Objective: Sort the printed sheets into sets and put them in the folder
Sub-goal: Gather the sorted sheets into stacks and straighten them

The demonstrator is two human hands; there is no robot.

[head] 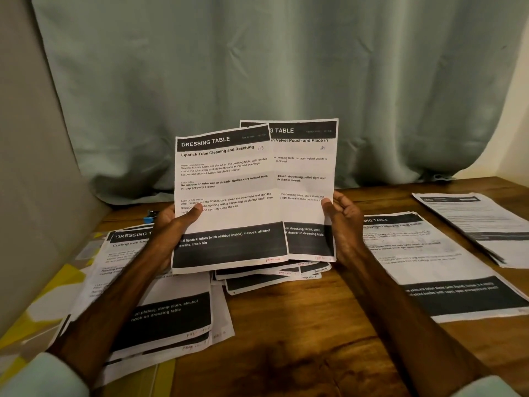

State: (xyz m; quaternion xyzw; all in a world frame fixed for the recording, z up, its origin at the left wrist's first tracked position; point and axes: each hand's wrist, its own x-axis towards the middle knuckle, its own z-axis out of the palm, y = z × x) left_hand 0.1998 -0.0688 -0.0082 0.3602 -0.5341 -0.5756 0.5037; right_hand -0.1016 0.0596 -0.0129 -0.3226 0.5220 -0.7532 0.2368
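The left hand [171,222] pinches the lipstick sheet [226,179] upright, thumb on its printed face. The right hand [342,222] grips the velvet-pouch sheet [306,167] by its outer edge, and this sheet is partly tucked behind the first. Under both hands, fanned sheets [257,279] lie on the surface [300,339]. One pile [160,319] sits beneath the left forearm, another pile [429,262] just outside the right.

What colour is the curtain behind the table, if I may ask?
The curtain is pale grey-green; head view.
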